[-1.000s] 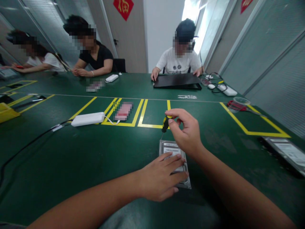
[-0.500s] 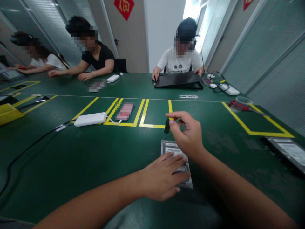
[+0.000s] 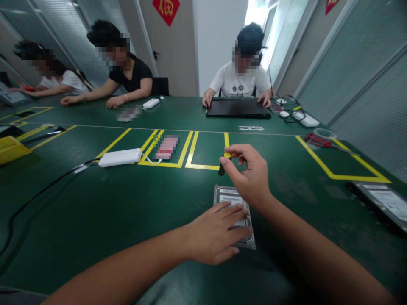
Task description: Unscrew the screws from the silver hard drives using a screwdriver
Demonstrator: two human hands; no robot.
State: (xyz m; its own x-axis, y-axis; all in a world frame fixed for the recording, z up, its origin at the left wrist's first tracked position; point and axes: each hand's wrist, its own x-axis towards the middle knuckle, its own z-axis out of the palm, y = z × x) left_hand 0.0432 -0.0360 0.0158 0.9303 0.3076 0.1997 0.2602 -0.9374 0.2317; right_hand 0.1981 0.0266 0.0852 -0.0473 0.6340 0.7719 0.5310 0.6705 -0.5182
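Note:
A silver hard drive [image 3: 229, 195] lies flat on the green table [image 3: 127, 203] in front of me. My left hand [image 3: 214, 234] rests on its near half, fingers spread flat and pressing it down. My right hand [image 3: 249, 173] hovers above the drive's far end, fingers pinched round the black and yellow handle of a small screwdriver [image 3: 222, 165] that stands upright, its thin shaft pointing down at the drive's far left corner.
A white power bank [image 3: 120, 157] with cable lies left inside yellow tape boxes [image 3: 190, 152]. Another hard drive [image 3: 383, 203] sits at the right edge, red scissors [image 3: 316, 140] beyond it. A yellow bin [image 3: 9, 149] is far left. Three people sit across; one handles a black laptop [image 3: 238, 108].
My right hand has shifted its fingers on the screwdriver handle, which stays upright over the drive's far corner. The person in black stretched an arm out on the table. The laptop lid went down.

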